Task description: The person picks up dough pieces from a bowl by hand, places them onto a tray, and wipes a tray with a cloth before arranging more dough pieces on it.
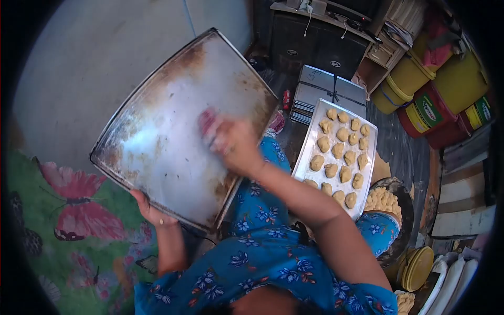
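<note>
A large stained metal tray (pixel 173 126) is tilted up in front of me. My left hand (pixel 153 211) holds its lower left edge, the thumb in sight and the other fingers behind the tray. Over the middle of the tray's surface, my right hand (pixel 236 144) is closed around a reddish cloth (pixel 210 125) pressed to the metal; both are blurred by motion. To the right, a second tray (pixel 300 167) bears several rows of dough lumps (pixel 337 150).
A bowl of dough (pixel 383 202) stands beside my knee at the right. Behind the dough tray lies a strapped stack of metal trays (pixel 328 86). Yellow and red buckets (pixel 428 113) line the right side. A butterfly-patterned cover (pixel 79 199) spreads at the left.
</note>
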The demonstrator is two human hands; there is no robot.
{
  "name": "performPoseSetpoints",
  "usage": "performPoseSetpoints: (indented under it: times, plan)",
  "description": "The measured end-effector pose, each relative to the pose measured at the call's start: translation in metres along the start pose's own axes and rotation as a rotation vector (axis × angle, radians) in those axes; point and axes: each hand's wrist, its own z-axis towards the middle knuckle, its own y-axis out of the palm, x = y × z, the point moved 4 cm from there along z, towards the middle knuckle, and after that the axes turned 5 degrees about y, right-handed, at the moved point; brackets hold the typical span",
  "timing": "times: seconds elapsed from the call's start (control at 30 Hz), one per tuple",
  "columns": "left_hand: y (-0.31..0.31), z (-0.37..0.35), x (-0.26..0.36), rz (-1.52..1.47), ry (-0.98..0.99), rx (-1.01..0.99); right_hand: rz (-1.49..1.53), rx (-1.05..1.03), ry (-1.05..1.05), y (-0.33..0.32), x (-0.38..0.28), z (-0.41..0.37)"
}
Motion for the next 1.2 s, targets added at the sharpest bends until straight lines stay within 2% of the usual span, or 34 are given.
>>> performPoseSetpoints:
  times: [0.03,0.1,0.2,0.3,0.4,0.47,0.53,0.6,0.7,0.8,0.83,0.87,0.9,0.93,0.97,1.0,1.07,1.1,1.13,1.17,1.2]
  plan:
    - [-0.015,0.008,0.001,0.021,0.027,0.010,0.075,-0.108,-0.228,0.022,-0.041,-0.020]
    - [-0.017,0.020,0.006,0.136,0.098,0.077,0.103,-0.160,-0.529,0.035,-0.084,-0.069]
    - [0.004,0.020,0.013,0.107,0.153,0.089,0.105,-0.170,-0.521,0.024,-0.055,-0.065]
    - [0.007,0.015,0.038,0.125,0.092,-0.044,-0.036,-0.066,-0.252,0.007,0.016,-0.046]
    - [-0.002,0.014,0.068,0.198,0.049,-0.092,0.010,0.093,0.181,0.014,0.092,-0.045]
    - [-0.008,0.018,0.084,0.227,0.075,-0.017,0.097,0.205,0.419,0.025,0.126,-0.044]
    - [-0.006,0.020,0.086,0.234,0.078,0.026,0.203,-0.113,0.596,0.023,0.106,-0.030]
    - [-0.001,0.023,0.082,0.216,0.061,0.035,0.116,-0.053,0.608,0.021,0.099,-0.023]
    - [0.007,0.026,0.063,0.232,0.137,-0.055,0.154,0.145,0.436,-0.017,0.074,-0.009]
    - [0.026,0.034,0.016,0.390,0.155,0.049,0.213,0.446,0.323,-0.061,0.029,0.005]
    - [0.034,0.036,-0.001,0.540,0.155,-0.026,0.198,0.478,0.284,-0.075,0.014,0.006]
    - [0.041,0.035,-0.020,0.691,0.157,-0.104,0.327,0.488,0.219,-0.076,0.012,0.008]
    - [0.029,0.028,-0.046,0.926,0.074,0.033,0.455,0.497,0.153,-0.071,0.008,0.013]
    - [0.048,0.020,-0.072,1.086,0.074,-0.086,0.583,0.501,0.085,-0.065,0.005,0.018]
    - [0.067,0.011,-0.098,1.238,0.091,-0.207,0.697,0.110,0.253,-0.039,0.013,0.024]
    - [0.114,0.006,-0.122,1.287,0.195,-0.596,0.536,0.151,0.234,-0.034,0.041,0.014]
    - [0.157,0.005,-0.145,1.395,0.139,-0.669,0.210,0.231,0.194,-0.029,0.105,-0.003]
    - [0.162,0.003,-0.161,1.479,0.175,-0.796,0.873,0.120,0.340,-0.068,0.081,0.001]
    - [0.159,-0.001,-0.176,1.565,0.206,-0.920,1.523,0.143,0.551,-0.110,0.053,0.002]
    - [0.154,-0.008,-0.188,1.652,0.234,-1.045,1.696,0.104,0.452,-0.144,0.053,-0.006]
    - [0.151,-0.018,-0.198,1.699,0.227,-1.160,1.781,0.076,0.569,-0.168,0.046,-0.025]
